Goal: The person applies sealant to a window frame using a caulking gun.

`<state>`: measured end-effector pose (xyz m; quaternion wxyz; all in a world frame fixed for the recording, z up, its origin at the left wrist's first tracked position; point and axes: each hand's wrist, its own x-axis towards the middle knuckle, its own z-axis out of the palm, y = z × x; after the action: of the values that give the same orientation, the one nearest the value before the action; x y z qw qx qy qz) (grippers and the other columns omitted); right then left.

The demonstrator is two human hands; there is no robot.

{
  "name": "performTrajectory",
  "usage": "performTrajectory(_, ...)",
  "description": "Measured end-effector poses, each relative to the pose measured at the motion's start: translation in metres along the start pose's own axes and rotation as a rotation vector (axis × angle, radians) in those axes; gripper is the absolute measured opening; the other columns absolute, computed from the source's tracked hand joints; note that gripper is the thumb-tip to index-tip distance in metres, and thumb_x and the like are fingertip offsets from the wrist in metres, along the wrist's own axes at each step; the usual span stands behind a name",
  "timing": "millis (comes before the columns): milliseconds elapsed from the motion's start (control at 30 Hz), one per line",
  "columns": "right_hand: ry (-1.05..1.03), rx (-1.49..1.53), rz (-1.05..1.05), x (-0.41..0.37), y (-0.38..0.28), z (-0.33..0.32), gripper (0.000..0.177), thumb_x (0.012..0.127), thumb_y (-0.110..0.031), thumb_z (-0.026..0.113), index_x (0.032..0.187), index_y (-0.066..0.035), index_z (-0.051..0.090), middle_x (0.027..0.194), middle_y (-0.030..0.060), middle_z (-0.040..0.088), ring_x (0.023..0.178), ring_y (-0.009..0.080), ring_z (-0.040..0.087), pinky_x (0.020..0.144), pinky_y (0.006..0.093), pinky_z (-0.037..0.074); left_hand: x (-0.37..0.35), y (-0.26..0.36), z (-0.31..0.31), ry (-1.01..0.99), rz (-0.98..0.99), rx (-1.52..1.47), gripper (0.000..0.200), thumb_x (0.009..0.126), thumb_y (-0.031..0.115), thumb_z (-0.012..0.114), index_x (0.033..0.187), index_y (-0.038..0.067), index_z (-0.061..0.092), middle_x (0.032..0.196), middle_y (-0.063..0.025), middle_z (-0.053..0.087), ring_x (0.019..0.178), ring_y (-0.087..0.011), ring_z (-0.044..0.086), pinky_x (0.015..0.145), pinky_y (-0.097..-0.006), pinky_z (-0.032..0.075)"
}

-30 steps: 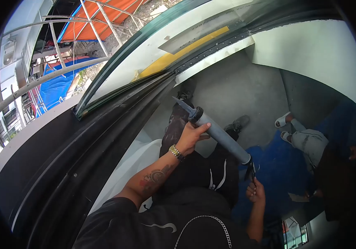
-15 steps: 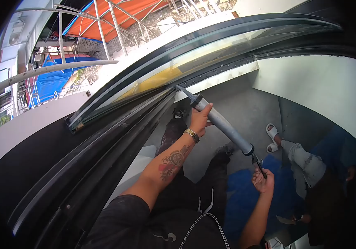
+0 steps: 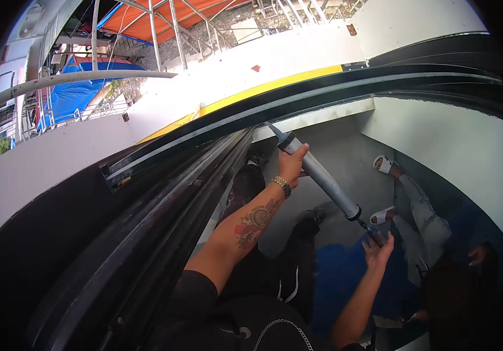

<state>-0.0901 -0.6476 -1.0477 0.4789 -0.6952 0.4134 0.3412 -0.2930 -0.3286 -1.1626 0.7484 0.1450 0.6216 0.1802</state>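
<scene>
A caulking gun point(image 3: 326, 180) with a long grey barrel slants down to the right in front of me. My left hand point(image 3: 292, 164), with a gold watch at its wrist, is wrapped round the front of the barrel. At the rear, my right hand point(image 3: 378, 251) is on the black handle, its fingers looser and partly stretched. The pointed nozzle point(image 3: 274, 130) reaches to the lower edge of a dark window frame point(image 3: 298, 100); whether it touches cannot be made out.
Dark metal frame profiles point(image 3: 163, 207) run along my left. A white ledge point(image 3: 163, 111) and yellow strip point(image 3: 272, 83) lie beyond the window frame. At right stands another person in grey trousers point(image 3: 424, 216) and white sandals. Outside are metal railings point(image 3: 111, 75) and a blue tarp point(image 3: 76, 96).
The window frame has tilted, hiding its glass pane and showing more white ledge. The caulking gun shifted slightly right in view. My right hand's fingers have loosened. The other person's feet have moved.
</scene>
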Motion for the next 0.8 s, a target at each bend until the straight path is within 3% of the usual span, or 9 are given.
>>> performTrajectory(67,-0.26,0.052,-0.396,0.008,0.007,0.001,0.074,0.102,-0.053,0.049,0.143,0.008,0.035,0.144,0.0256,0.042,0.134,0.0376,0.047,0.12,0.0541,0.025,0.009,-0.001,-0.003,-0.004,0.013,0.006,0.074,0.088,0.031,0.08,0.138,0.006,0.031,0.13,-0.0194,0.05,0.113,-0.038,0.062,0.083,-0.0684,0.058)
performTrajectory(100,-0.261,0.053,-0.4,0.005,0.012,0.007,0.074,0.102,-0.053,0.049,0.143,0.008,0.035,0.144,0.0256,0.042,0.134,0.0376,0.047,0.12,0.0541,0.025,0.013,-0.004,-0.006,0.029,-0.01,-0.033,0.073,0.088,0.032,0.079,0.137,0.005,0.032,0.13,-0.0206,0.05,0.113,-0.039,0.062,0.084,-0.0692,0.057)
performTrajectory(167,-0.17,-0.051,-0.849,-0.018,0.02,0.044,0.074,0.098,-0.038,0.066,0.146,0.005,0.03,0.144,0.0236,0.042,0.126,0.0342,0.051,0.115,0.0465,0.036,0.017,-0.007,-0.01,0.059,-0.029,-0.076,0.072,0.088,0.032,0.079,0.136,0.004,0.032,0.131,-0.0218,0.05,0.113,-0.04,0.062,0.084,-0.0699,0.057)
performTrajectory(200,-0.168,-0.046,-0.855,-0.017,0.027,0.039,0.074,0.098,-0.038,0.066,0.146,0.005,0.03,0.144,0.0236,0.042,0.126,0.0342,0.051,0.115,0.0465,0.036,0.011,-0.008,-0.014,0.053,-0.025,-0.084,0.071,0.089,0.032,0.078,0.135,0.004,0.033,0.13,-0.0224,0.051,0.114,-0.0408,0.062,0.085,-0.0702,0.057)
performTrajectory(267,-0.027,-0.354,-1.057,0.005,0.037,0.04,0.085,0.089,-0.019,0.08,0.148,0.004,0.023,0.138,0.0225,0.043,0.122,0.0328,0.052,0.108,0.0427,0.046,0.012,-0.01,-0.014,0.053,-0.025,-0.091,0.07,0.089,0.032,0.078,0.134,0.003,0.034,0.129,-0.023,0.051,0.115,-0.0416,0.061,0.085,-0.0705,0.056)
performTrajectory(400,0.098,-0.369,-1.102,-0.003,0.038,0.064,0.103,0.078,-0.01,0.089,0.151,0.001,0.017,0.132,0.0213,0.044,0.12,0.0309,0.052,0.104,0.0415,0.049,0.014,-0.011,-0.017,0.097,-0.05,-0.073,0.068,0.089,0.033,0.078,0.133,0.002,0.036,0.128,-0.0229,0.053,0.114,-0.0425,0.062,0.086,-0.0713,0.055)
performTrajectory(467,0.163,-0.506,-1.28,-0.01,0.039,0.063,0.112,0.074,-0.014,0.093,0.154,-0.003,0.015,0.131,0.0215,0.044,0.12,0.0316,0.052,0.103,0.0412,0.049,0.009,-0.013,-0.018,0.109,-0.06,-0.076,0.066,0.089,0.033,0.078,0.132,0.001,0.038,0.128,-0.023,0.054,0.113,-0.0428,0.063,0.087,-0.0717,0.055)
performTrajectory(567,0.149,-0.528,-1.19,-0.024,0.036,0.075,0.115,0.071,-0.014,0.094,0.155,-0.006,0.016,0.135,0.0238,0.043,0.122,0.033,0.052,0.105,0.0432,0.048,0.017,-0.02,-0.028,0.137,-0.105,-0.08,0.056,0.09,0.033,0.077,0.123,-0.001,0.049,0.12,-0.0225,0.06,0.108,-0.0428,0.066,0.088,-0.0722,0.054)
performTrajectory(800,0.133,-0.543,-1.174,-0.014,0.028,0.067,0.116,0.071,-0.015,0.094,0.156,-0.007,0.015,0.137,0.0257,0.042,0.125,0.0361,0.051,0.106,0.0455,0.047,0.008,-0.025,-0.035,0.096,-0.112,-0.086,0.058,0.091,0.035,0.076,0.125,-0.004,0.049,0.119,-0.023,0.062,0.106,-0.0413,0.068,0.087,-0.0681,0.057)
